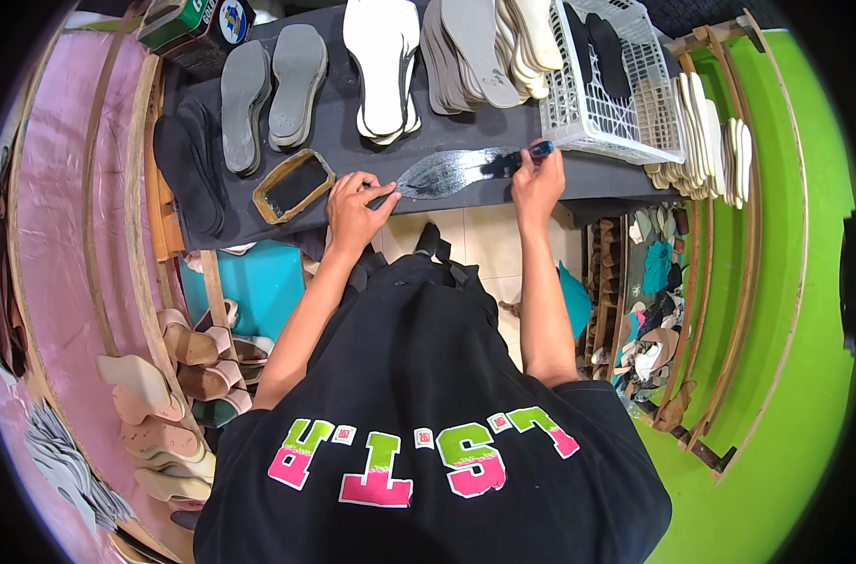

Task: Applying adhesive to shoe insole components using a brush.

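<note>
A shoe sole (439,175) lies flat near the front edge of the dark-covered table, its upper face wet and shiny. The fingers of my left hand (355,209) pinch its left tip. In my right hand (539,186) is a brush, its dark blue handle (541,148) sticking out above the fingers. The dark end of the brush seems to rest on the sole's right part; where bristles end and dark coating begins is hard to tell. Left of my left hand stands an open, cut-down container (264,202) with brownish, crusted walls and a dark inside.
Grey soles (246,108), black soles (187,169), white soles (383,66) and beige-grey soles (466,56) lie stacked along the table. A green can (188,38) stands back left. At right, a white plastic basket (625,141) holds black soles. Wooden racks flank both sides, with footwear forms (198,343) at left.
</note>
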The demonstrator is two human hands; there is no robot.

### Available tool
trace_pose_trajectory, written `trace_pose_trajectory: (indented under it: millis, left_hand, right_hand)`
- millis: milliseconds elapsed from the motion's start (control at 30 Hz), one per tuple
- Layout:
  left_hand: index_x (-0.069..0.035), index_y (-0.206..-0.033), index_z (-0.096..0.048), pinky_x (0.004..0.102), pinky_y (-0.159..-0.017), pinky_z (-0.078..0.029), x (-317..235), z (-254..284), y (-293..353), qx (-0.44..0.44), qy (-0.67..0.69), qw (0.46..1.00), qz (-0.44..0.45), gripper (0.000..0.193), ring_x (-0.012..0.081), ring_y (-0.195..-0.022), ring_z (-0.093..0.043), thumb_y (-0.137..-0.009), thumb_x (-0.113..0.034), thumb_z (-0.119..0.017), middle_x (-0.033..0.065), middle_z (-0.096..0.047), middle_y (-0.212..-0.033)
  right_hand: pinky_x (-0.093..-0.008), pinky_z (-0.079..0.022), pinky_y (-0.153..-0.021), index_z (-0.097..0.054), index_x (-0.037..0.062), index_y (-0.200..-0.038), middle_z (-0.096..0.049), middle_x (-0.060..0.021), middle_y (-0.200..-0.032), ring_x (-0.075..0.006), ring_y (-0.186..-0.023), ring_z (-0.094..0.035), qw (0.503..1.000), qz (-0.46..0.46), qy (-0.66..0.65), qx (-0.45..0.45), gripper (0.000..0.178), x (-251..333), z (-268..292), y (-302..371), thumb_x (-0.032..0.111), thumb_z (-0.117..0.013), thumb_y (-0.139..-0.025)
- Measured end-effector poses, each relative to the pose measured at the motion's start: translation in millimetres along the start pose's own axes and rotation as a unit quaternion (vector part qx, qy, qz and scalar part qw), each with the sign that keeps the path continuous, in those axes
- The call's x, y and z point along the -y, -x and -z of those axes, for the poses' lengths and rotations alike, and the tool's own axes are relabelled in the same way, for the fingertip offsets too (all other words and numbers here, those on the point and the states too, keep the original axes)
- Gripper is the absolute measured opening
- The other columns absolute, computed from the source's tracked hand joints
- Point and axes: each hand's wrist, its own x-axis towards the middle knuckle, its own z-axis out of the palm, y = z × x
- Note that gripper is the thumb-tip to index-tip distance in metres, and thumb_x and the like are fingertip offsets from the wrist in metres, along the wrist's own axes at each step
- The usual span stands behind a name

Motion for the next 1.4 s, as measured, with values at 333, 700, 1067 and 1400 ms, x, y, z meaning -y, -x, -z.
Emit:
trace_pose_trajectory:
  millis: [333,700,1067,1400]
  left_hand:
    - [-0.015,-0.098,-0.089,0.0375,-0.079,-0.049,2.8,-2.1,4.5,0.006,0.003,1.0,0.011,0.022,0.021,-0.079,-0.059,-0.077,-0.02,-0.094,0.0003,-0.067,-0.091]
    - [-0.013,-0.097,-0.089,0.0387,-0.083,-0.05,1.5,-1.4,1.8,0.024,-0.009,1.0,0.013,0.021,0.0232,-0.089,-0.066,-0.078,-0.019,-0.093,0.0019,-0.069,-0.093]
    - [-0.012,-0.098,-0.089,0.0385,-0.083,-0.05,-1.9,-0.9,1.2,0.023,-0.014,0.999,0.02,0.02,0.0236,-0.088,-0.065,-0.079,-0.019,-0.093,0.0024,-0.068,-0.091]
    - [-0.015,-0.095,-0.088,0.0393,-0.082,-0.05,-1.2,-3.8,1.9,-0.001,-0.004,1.0,0.006,0.019,0.0216,-0.082,-0.06,-0.077,-0.022,-0.093,-0.0009,-0.066,-0.088]
  right_hand:
    - [-0.0432,-0.057,-0.077,-0.067,0.0029,-0.103,-0.069,-0.0147,-0.093,-0.0374,-0.085,-0.069,0.944,-0.224,-0.205,0.132,0.016,81.0,-4.9,22.2,-0.004,-0.069,-0.089]
    - [-0.0457,-0.058,-0.078,-0.07,0.0067,-0.104,-0.063,-0.0105,-0.09,-0.0332,-0.086,-0.065,0.965,0.178,-0.119,0.151,0.031,89.2,-36.7,75.4,0.0,-0.074,-0.073]
    - [-0.0461,-0.058,-0.082,-0.069,0.0118,-0.107,-0.061,-0.0102,-0.095,-0.0352,-0.095,-0.065,0.973,0.187,-0.013,0.135,0.038,71.2,-26.3,52.0,0.0,-0.075,-0.071]
    - [-0.0484,-0.056,-0.077,-0.066,0.0065,-0.104,-0.063,-0.0133,-0.091,-0.0364,-0.088,-0.066,0.978,0.174,0.012,0.114,0.031,67.7,-35.1,25.9,-0.005,-0.072,-0.076]
